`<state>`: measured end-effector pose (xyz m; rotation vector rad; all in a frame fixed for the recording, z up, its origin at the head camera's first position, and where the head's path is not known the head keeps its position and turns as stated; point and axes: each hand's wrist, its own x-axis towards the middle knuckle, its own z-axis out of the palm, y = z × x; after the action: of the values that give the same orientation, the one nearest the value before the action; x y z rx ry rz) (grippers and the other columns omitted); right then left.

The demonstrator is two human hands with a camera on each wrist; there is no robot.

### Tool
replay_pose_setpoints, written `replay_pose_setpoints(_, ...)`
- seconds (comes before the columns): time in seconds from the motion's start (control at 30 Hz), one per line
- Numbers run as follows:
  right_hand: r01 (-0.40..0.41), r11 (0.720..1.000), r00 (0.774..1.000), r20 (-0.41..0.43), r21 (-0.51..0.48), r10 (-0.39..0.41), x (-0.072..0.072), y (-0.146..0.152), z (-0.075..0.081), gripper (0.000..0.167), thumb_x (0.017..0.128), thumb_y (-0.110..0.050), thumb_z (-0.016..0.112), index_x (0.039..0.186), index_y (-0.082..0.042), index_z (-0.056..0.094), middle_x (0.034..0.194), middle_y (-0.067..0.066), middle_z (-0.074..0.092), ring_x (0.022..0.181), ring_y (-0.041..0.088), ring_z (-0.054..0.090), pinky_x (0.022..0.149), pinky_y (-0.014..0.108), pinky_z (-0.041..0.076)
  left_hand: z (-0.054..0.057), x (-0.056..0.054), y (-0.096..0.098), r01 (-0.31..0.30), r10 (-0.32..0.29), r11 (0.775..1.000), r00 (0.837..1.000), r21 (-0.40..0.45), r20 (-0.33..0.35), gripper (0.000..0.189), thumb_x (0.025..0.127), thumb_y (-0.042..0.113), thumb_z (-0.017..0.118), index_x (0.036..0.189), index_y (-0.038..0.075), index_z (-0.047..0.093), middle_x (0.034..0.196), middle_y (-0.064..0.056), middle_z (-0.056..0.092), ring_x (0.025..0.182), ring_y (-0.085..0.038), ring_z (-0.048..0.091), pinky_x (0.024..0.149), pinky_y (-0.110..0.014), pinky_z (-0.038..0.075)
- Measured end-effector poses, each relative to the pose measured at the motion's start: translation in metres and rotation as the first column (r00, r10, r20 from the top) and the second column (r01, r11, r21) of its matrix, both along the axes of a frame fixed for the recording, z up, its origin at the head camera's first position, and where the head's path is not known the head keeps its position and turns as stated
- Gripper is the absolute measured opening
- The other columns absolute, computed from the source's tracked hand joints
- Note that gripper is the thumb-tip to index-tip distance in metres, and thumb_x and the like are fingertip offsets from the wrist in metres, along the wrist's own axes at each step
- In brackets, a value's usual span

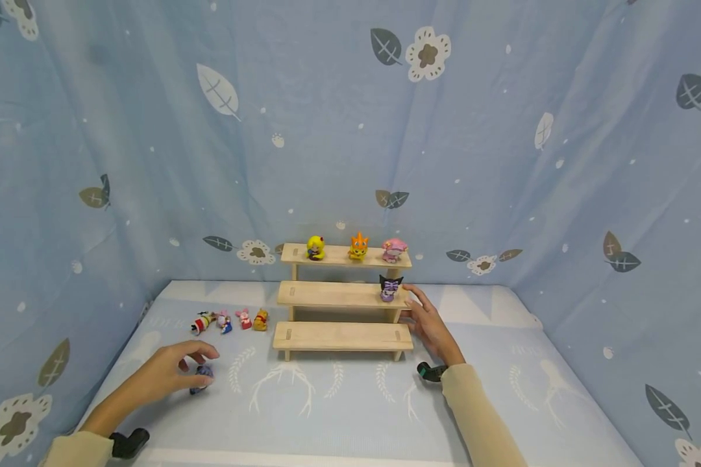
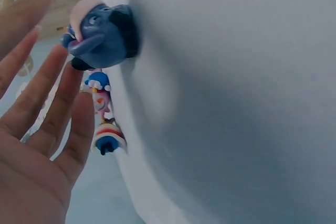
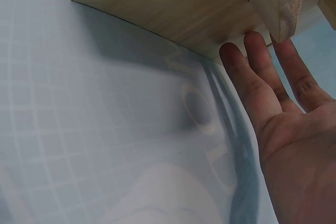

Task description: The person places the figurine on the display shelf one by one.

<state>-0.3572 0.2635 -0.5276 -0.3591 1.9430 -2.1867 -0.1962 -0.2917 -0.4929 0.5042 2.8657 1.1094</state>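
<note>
A three-tier wooden display stand (image 1: 343, 335) stands at the middle of the table. My right hand (image 1: 432, 327) is at its right end, and in the right wrist view the extended fingers (image 3: 257, 51) reach the wood of its side. At the left, my left hand (image 1: 162, 374) hovers around a blue-grey donkey figurine (image 1: 204, 372), thumb and fingers spread apart. In the left wrist view the donkey figurine (image 2: 102, 35) sits on the table just beyond the fingers (image 2: 63, 98); no grip on it shows. A black-and-purple figurine (image 1: 389, 288) is on the middle shelf's right end.
The top shelf holds a yellow-haired figurine (image 1: 315, 248), an orange-crested figurine (image 1: 358, 246) and a pink figurine (image 1: 394, 250). Left of the stand are a yellow bear figurine (image 1: 260, 319), a pink figurine (image 1: 244, 318) and others. A patterned blue curtain (image 1: 327, 168) hangs behind the table.
</note>
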Motion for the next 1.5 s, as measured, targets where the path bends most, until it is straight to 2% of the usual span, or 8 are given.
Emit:
replay_pose_setpoints(0.13,0.01,1.0,1.0,0.015,-0.006,-0.01,0.0,0.0,0.0,0.054,0.109,-0.034,0.053,0.159,-0.026,0.035,0.155,0.019,0.039,0.133,0.053,0.045,0.098,0.049,0.052,-0.005,0.002,-0.005,-0.003,0.003,1.0,0.999,0.003,0.047,0.04,0.081,0.025,0.089,0.114,0.012,0.071,0.108,0.0,0.071,0.09,-0.011,0.062,0.072,-0.03,0.053)
replay_pose_setpoints(0.33,0.022,1.0,1.0,0.02,-0.008,-0.022,0.0,-0.001,0.0,0.052,0.11,-0.033,0.052,0.158,-0.026,0.036,0.154,0.019,0.04,0.13,0.05,0.048,0.097,0.048,0.053,-0.007,0.004,-0.006,-0.066,0.066,0.998,0.993,-0.003,0.094,0.042,0.078,0.024,0.091,0.113,0.012,0.07,0.107,0.002,0.07,0.089,-0.013,0.063,0.072,-0.027,0.054)
replay_pose_setpoints(0.53,0.026,0.999,1.0,0.015,-0.025,-0.026,0.001,-0.003,-0.001,0.052,0.11,-0.032,0.051,0.158,-0.022,0.035,0.151,0.021,0.043,0.128,0.049,0.05,0.093,0.045,0.054,-0.005,0.003,-0.004,-0.09,0.089,0.996,0.993,0.006,0.078,0.038,0.081,0.014,0.088,0.114,0.009,0.07,0.109,0.001,0.071,0.096,-0.019,0.067,0.079,-0.028,0.056)
replay_pose_setpoints(0.8,0.022,0.999,1.0,0.018,-0.033,-0.021,0.003,-0.005,0.0,0.052,0.11,-0.031,0.051,0.158,-0.023,0.035,0.153,0.02,0.042,0.126,0.045,0.052,0.094,0.045,0.054,-0.007,0.003,-0.009,-0.036,0.04,0.997,0.997,-0.064,0.07,0.041,0.081,0.027,0.088,0.115,0.01,0.073,0.107,0.002,0.071,0.091,-0.013,0.063,0.073,-0.029,0.054)
replay_pose_setpoints(0.9,0.026,0.999,0.999,0.02,-0.037,-0.026,0.003,-0.005,0.0,0.05,0.11,-0.031,0.051,0.158,-0.024,0.036,0.152,0.02,0.042,0.128,0.048,0.05,0.093,0.045,0.054,-0.008,0.003,-0.011,-0.001,0.005,0.999,0.997,-0.055,0.079,0.043,0.081,0.029,0.088,0.117,0.01,0.073,0.108,0.001,0.07,0.088,-0.011,0.062,0.071,-0.028,0.054)
replay_pose_setpoints(1.07,0.027,0.999,1.0,0.017,-0.034,-0.026,0.003,-0.005,0.001,0.049,0.111,-0.03,0.05,0.158,-0.024,0.036,0.151,0.02,0.042,0.13,0.052,0.047,0.092,0.044,0.055,-0.008,0.003,-0.011,0.005,-0.003,1.0,0.997,-0.022,0.076,0.039,0.083,0.025,0.087,0.116,0.01,0.073,0.107,0.001,0.07,0.088,-0.01,0.063,0.072,-0.027,0.055)
replay_pose_setpoints(1.33,0.021,0.999,1.0,0.018,-0.046,-0.02,0.003,-0.004,0.0,0.049,0.11,-0.03,0.052,0.156,-0.025,0.038,0.152,0.018,0.042,0.131,0.053,0.046,0.09,0.044,0.055,-0.008,-0.001,-0.006,-0.107,0.107,0.994,0.994,-0.013,0.038,0.029,0.085,0.019,0.086,0.112,0.015,0.075,0.107,-0.001,0.067,0.088,-0.014,0.061,0.073,-0.024,0.056)
replay_pose_setpoints(1.5,0.007,0.999,1.0,0.014,-0.051,-0.006,0.002,-0.003,-0.001,0.05,0.11,-0.031,0.051,0.158,-0.025,0.036,0.153,0.018,0.04,0.132,0.053,0.044,0.09,0.045,0.056,-0.007,-0.002,-0.003,-0.131,0.131,0.991,0.991,-0.025,0.026,0.028,0.088,0.021,0.084,0.114,0.014,0.076,0.106,-0.001,0.067,0.089,-0.015,0.061,0.074,-0.024,0.056)
